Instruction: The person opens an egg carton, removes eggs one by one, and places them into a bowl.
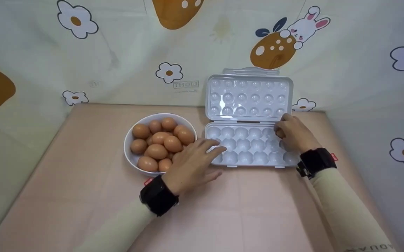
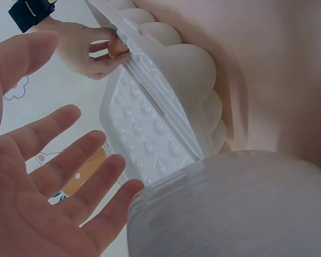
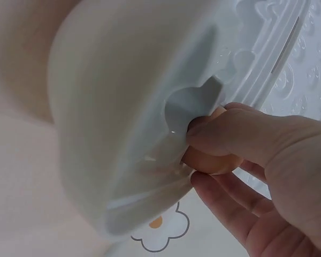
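Note:
My right hand (image 1: pixel 294 134) pinches a brown egg (image 3: pixel 211 160) between thumb and fingers at the far right cup of the egg carton's back row; in the head view the hand hides that egg. The white plastic egg carton (image 1: pixel 245 144) lies with its lid (image 1: pixel 249 97) raised, hinged at the back. Spread and holding nothing, my left hand (image 1: pixel 193 164) hovers between the bowl and the carton's left front corner. A white bowl (image 1: pixel 129 159) full of brown eggs (image 1: pixel 157 151) stands left of the carton, its right front rim covered by the left hand.
Pinkish cloth (image 1: pixel 202 217) covers the table. Directly behind the carton hangs a pale curtain (image 1: pixel 128 52) printed with flowers and a rabbit, which also runs along both sides. In the left wrist view, the bowl's outer wall (image 2: pixel 230 209) fills the lower right.

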The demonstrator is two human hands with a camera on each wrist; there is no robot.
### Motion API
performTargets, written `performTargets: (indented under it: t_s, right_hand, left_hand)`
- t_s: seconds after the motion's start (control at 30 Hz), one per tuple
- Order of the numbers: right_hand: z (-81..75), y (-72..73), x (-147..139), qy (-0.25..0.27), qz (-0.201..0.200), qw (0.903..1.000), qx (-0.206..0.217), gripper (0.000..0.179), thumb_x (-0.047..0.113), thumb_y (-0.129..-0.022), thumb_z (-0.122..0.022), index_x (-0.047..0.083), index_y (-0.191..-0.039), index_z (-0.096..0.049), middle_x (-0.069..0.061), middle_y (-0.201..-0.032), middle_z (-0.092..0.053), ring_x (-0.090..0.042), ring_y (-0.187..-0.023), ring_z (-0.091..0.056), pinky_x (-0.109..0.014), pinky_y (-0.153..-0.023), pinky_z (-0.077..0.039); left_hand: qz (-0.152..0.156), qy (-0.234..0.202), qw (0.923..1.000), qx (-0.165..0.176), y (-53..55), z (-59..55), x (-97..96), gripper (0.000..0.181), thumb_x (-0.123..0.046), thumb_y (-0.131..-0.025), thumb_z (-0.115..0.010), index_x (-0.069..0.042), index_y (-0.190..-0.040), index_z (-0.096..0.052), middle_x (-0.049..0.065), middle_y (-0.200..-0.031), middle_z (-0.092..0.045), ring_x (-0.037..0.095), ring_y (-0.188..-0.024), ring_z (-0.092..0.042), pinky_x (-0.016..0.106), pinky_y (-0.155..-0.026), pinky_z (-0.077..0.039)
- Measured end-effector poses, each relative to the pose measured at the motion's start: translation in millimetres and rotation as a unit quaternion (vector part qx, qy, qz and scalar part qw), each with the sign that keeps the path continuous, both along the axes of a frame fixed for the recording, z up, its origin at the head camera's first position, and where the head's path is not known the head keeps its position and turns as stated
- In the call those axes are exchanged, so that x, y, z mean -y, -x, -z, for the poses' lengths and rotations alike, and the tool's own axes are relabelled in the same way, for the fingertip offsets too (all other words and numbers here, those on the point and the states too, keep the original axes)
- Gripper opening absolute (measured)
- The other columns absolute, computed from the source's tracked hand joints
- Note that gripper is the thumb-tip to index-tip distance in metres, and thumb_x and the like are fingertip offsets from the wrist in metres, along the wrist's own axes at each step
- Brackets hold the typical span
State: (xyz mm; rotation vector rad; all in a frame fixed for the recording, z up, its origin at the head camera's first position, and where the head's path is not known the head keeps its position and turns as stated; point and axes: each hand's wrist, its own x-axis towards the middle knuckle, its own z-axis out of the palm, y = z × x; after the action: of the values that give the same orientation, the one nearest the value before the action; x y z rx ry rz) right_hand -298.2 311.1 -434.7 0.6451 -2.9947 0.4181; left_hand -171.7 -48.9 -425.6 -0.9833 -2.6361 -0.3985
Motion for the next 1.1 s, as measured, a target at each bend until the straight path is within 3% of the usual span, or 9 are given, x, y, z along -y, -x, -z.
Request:
performTargets:
  t_s: [0.2,0.43,0.63,0.77,0.93,1.1]
  right_hand:
    - [-0.5,2.8,-2.0,-0.003,-0.001,0.9999,-0.010,0.034,-0.020,-0.072,-0.076,-0.001,-0.101,-0.077,-0.012,-0.095,-0.060,-0.030,-0.087,-0.057,-0.042,-0.080,-0.054]
    - [-5.0,-1.7,-5.6,0.012,-0.009,0.9985,-0.053,0.020,-0.012,-0.084,-0.077,-0.002,-0.101,-0.077,-0.015,-0.094,-0.059,-0.032,-0.088,-0.056,-0.043,-0.081,-0.052]
    - [-17.9,-17.0,6.5,0.093,0.006,0.9911,-0.095,0.020,-0.007,-0.083,-0.080,0.000,-0.101,-0.076,-0.013,-0.094,-0.062,-0.028,-0.087,-0.059,-0.042,-0.077,-0.054]
    - [-28.9,-33.1,22.6,0.156,-0.023,0.9786,-0.132,0.031,-0.004,-0.077,-0.091,0.000,-0.105,-0.077,-0.013,-0.099,-0.070,-0.025,-0.090,-0.065,-0.037,-0.078,-0.061]
    - [-37.2,-58.5,45.7,0.241,-0.039,0.9653,-0.093,0.036,0.001,-0.080,-0.092,0.002,-0.112,-0.076,-0.009,-0.108,-0.072,-0.021,-0.096,-0.068,-0.021,-0.077,-0.061]
    - [-39.3,-82.6,66.1,0.310,-0.038,0.9493,-0.035,0.038,0.005,-0.083,-0.091,0.005,-0.117,-0.074,-0.008,-0.115,-0.070,-0.023,-0.099,-0.073,-0.022,-0.080,-0.062]
  left_hand:
    - [0.000,-0.007,1.0000,0.003,-0.2,0.8,0.1,0.059,-0.038,-0.093,-0.082,-0.021,-0.145,-0.061,0.005,-0.144,-0.061,0.026,-0.130,-0.058,0.041,-0.099,-0.056]
    - [0.002,-0.043,0.9991,0.000,2.1,-0.6,-0.2,0.056,-0.036,-0.093,-0.081,-0.019,-0.144,-0.063,0.005,-0.141,-0.064,0.024,-0.129,-0.060,0.038,-0.100,-0.056]
    - [-0.005,-0.072,0.9973,0.014,2.6,-6.3,-1.0,0.053,-0.033,-0.096,-0.079,-0.019,-0.144,-0.062,0.003,-0.139,-0.064,0.023,-0.129,-0.058,0.035,-0.102,-0.055]
    - [-0.014,-0.090,0.9958,0.006,2.5,-9.0,-3.4,0.051,-0.031,-0.098,-0.077,-0.019,-0.145,-0.061,0.001,-0.137,-0.064,0.021,-0.128,-0.059,0.032,-0.100,-0.056]
    - [-0.001,-0.127,0.9918,-0.009,4.7,-9.5,-7.8,0.054,-0.021,-0.094,-0.082,-0.017,-0.145,-0.062,0.002,-0.134,-0.066,0.020,-0.123,-0.061,0.031,-0.100,-0.055]
    - [0.025,-0.159,0.9868,-0.010,7.0,-10.1,-11.8,0.059,-0.018,-0.090,-0.087,-0.015,-0.143,-0.061,0.003,-0.133,-0.065,0.019,-0.120,-0.062,0.028,-0.099,-0.056]
